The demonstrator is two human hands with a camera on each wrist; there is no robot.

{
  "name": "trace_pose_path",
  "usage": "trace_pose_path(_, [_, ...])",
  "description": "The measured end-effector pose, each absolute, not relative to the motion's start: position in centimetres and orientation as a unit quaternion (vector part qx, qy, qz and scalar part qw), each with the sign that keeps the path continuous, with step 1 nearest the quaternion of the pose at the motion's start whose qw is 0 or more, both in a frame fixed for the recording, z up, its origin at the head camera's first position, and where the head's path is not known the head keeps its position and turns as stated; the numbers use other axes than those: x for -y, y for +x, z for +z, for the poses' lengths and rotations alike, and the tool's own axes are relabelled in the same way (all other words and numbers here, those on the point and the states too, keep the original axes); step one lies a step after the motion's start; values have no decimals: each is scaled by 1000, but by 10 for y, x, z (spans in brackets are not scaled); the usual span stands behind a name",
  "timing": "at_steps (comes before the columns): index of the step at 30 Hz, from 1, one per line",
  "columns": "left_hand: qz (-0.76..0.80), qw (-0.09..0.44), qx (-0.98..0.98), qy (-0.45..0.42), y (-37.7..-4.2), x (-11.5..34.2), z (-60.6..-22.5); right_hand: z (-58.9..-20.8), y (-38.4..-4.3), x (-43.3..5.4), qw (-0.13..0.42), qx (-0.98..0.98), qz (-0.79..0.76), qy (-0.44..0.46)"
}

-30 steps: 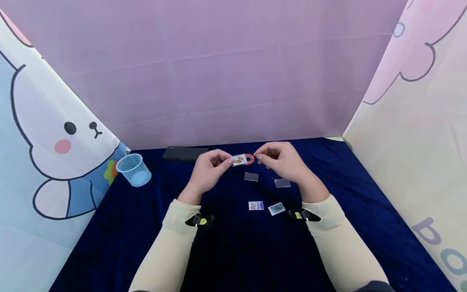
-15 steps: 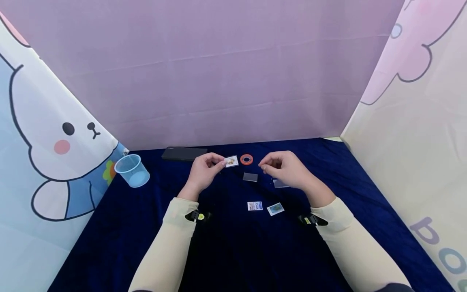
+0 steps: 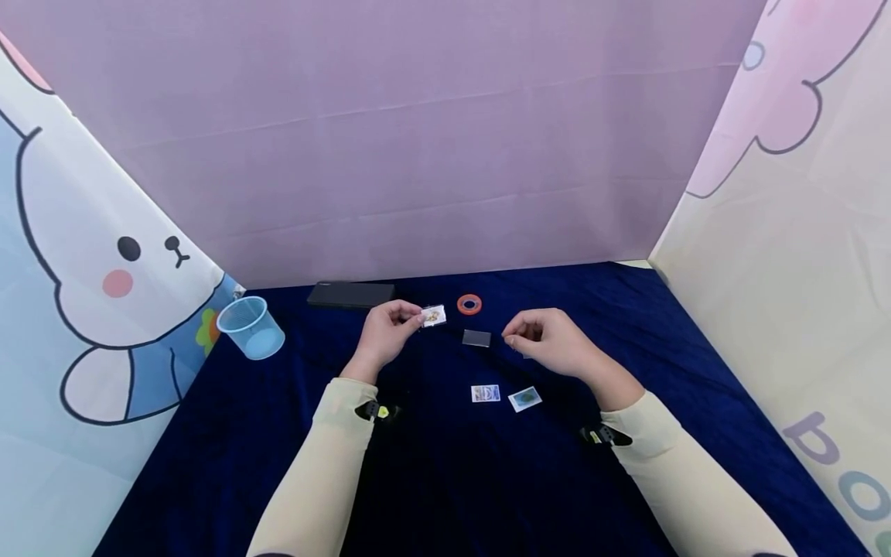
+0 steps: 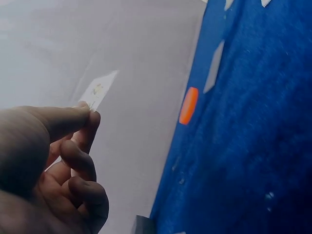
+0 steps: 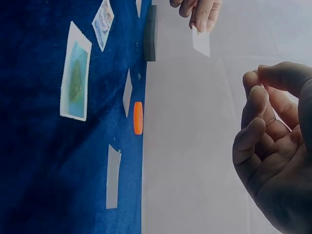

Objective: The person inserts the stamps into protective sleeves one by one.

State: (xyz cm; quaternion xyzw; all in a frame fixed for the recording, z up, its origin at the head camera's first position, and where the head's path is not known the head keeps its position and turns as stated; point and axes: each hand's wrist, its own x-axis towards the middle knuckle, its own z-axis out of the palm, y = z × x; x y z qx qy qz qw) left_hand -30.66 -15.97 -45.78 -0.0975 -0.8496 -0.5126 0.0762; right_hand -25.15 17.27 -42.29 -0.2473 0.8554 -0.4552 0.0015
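My left hand (image 3: 384,336) pinches a small white stamp (image 3: 434,316) with a yellowish picture between thumb and index finger, held up above the cloth. In the left wrist view the same stamp (image 4: 97,90) sticks out past the fingertips. My right hand (image 3: 553,340) is raised to the right, its fingers curled and thumb tip against the index fingertip. Between those tips in the right wrist view (image 5: 275,131) I see nothing. A flat clear rectangle (image 3: 476,338) lies between the hands. A second clear rectangle (image 5: 113,178) is mostly hidden behind the right hand in the head view.
An orange-red ring like a tape roll (image 3: 469,304) lies behind the clear rectangle. Nearer the front are a bluish stamp (image 3: 486,394) and a green-and-blue stamp (image 3: 525,399). A black flat case (image 3: 351,294) lies at the back; a light-blue basket (image 3: 252,329) stands left.
My left hand has drawn back to the left and down with the stamp, uncovering the orange-red ring. My right hand has moved down and slightly right, away from the stamp.
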Motion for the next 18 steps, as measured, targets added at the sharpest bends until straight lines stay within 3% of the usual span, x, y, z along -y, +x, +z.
trace_pose_path(18, [-444, 39, 893, -64, -314, 168, -480, -448, -258, -160, 30, -886, -358, -294])
